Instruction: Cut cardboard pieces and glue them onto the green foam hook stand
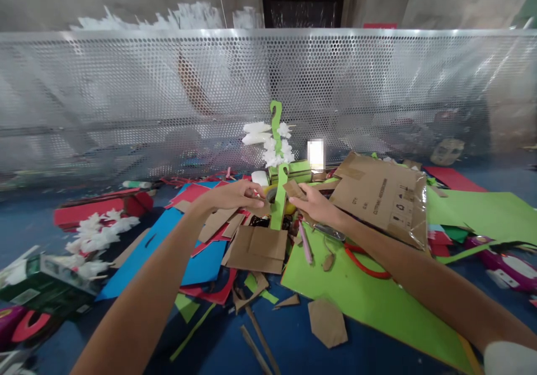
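Both my arms reach forward over a blue table strewn with craft scraps. My left hand (235,194) is closed in a pinch at the base of an upright green paper stem (278,196). Beside it, my right hand (314,203) grips a small brown cardboard piece (293,188) and holds it against the stem. Further back a taller green stem (276,122) stands with white paper flowers (277,150) on it. A folded cardboard base (258,248) lies just below the near stem.
A flattened cardboard box (384,196) and a large green sheet (369,297) lie to the right, with red-handled scissors (361,260) on the sheet. Blue paper (168,246), red paper (96,208) and white flowers (94,235) lie on the left. A perforated metal screen (168,95) closes the back.
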The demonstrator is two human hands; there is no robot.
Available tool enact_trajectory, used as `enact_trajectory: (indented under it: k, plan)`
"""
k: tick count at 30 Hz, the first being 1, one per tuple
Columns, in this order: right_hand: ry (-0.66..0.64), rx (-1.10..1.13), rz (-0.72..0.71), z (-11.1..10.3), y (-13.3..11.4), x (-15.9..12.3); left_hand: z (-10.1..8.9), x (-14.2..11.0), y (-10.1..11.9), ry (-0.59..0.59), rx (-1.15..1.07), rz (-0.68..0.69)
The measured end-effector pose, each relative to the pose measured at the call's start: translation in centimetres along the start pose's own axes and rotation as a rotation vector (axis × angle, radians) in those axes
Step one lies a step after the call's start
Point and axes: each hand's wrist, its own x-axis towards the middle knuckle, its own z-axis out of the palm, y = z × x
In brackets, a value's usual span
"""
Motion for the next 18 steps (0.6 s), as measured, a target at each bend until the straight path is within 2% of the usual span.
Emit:
enact_trajectory:
  k: [3, 6, 8, 10, 13, 15, 18]
  plan:
    - [-0.108, -0.103, 0.018, -0.8, -1.2, -0.5, -0.1, 0.0, -0.5, -0.055, -0.021, 0.016]
    - [-0.207, -0.255, 0.077, -1.9, -2.9, -1.2, -0.4, -0.2, -0.8, 0.001, -0.055, 0.04]
    - [-0.209, -0.356, 0.082, -2.5, -3.6, -1.5, -0.4, -0.3, -0.7, 0.033, -0.103, 0.066]
    - [-0.231, -0.356, 0.083, -2.9, -3.7, -1.6, -0.1, -0.3, -0.3, 0.035, -0.175, 0.078]
    - [-0.335, -0.256, 0.095, -3.1, -3.2, -1.3, 0.9, 0.3, 0.6, 0.048, -0.288, 0.077]
    - [-0.363, -0.27, 0.048, -3.1, -2.7, -1.1, 1.8, 0.9, 1.2, 0.071, -0.333, 0.075]
    - [-0.332, -0.319, -0.087, -3.3, -2.3, -0.7, 3.1, 1.9, 1.9, 0.111, -0.375, 0.072]
